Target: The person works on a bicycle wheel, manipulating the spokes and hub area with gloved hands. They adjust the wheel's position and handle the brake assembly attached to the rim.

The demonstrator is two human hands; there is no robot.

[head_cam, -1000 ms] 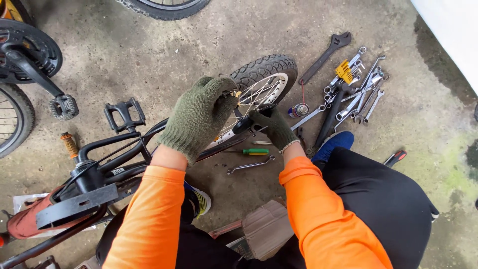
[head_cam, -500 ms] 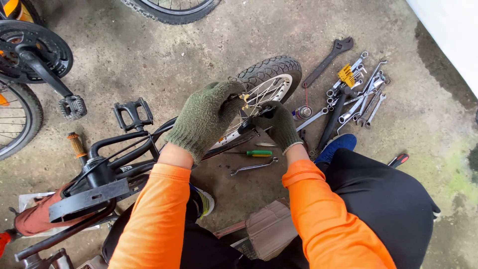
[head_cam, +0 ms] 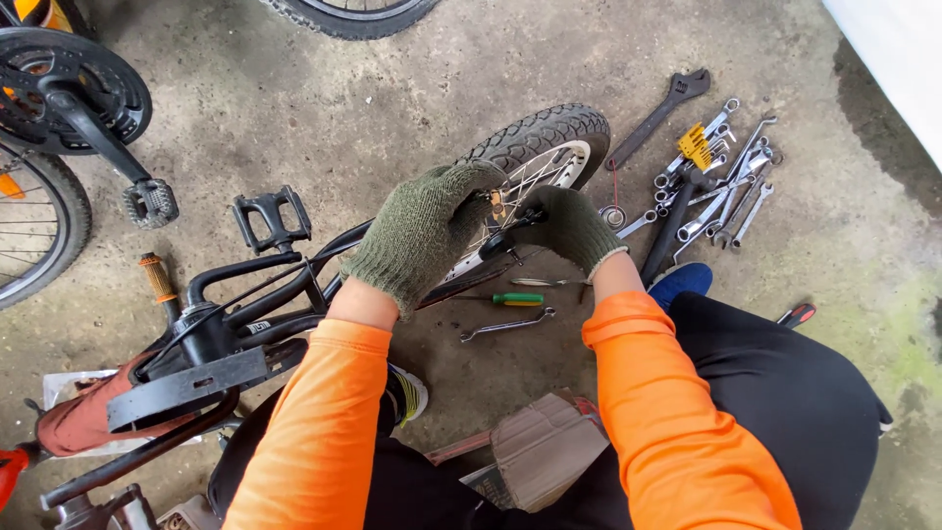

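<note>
small bike wheel [head_cam: 549,147] lies in the middle of the scene, knobby black tyre, silver rim and spokes; its hub sits just under both gloved hands; left hand [head_cam: 422,231] in a green knit glove, fingers curled over the wheel's near-left side at the hub, what it grips is hidden by the glove; right hand [head_cam: 569,228] in a matching glove, closed around a small dark part at the axle, thumb side facing left; the two hands nearly touch over the hub; orange sleeves run back toward the near edge.

the wheel belongs to a black bike frame [head_cam: 265,294] lying on its side to the left; a black pedal [head_cam: 272,214] sticks up far-left of the left hand; brown grip [head_cam: 157,277] further left; black chain guard [head_cam: 186,385] near-left.

on the concrete floor [head_cam: 294,108] just near the hands: green-handled screwdriver [head_cam: 505,298], and a silver spanner [head_cam: 505,325] nearer still; to the right of the wheel a heap of silver spanners [head_cam: 726,182]; a large dark adjustable wrench [head_cam: 659,116] far of the heap; a small ring-shaped part [head_cam: 613,215] between wheel and heap; red-handled tool [head_cam: 797,315] at right, partly hidden by the black trouser leg.

far-left: another bike's chainring and crank [head_cam: 78,98]; a tyre [head_cam: 348,15] at the far edge.
</note>
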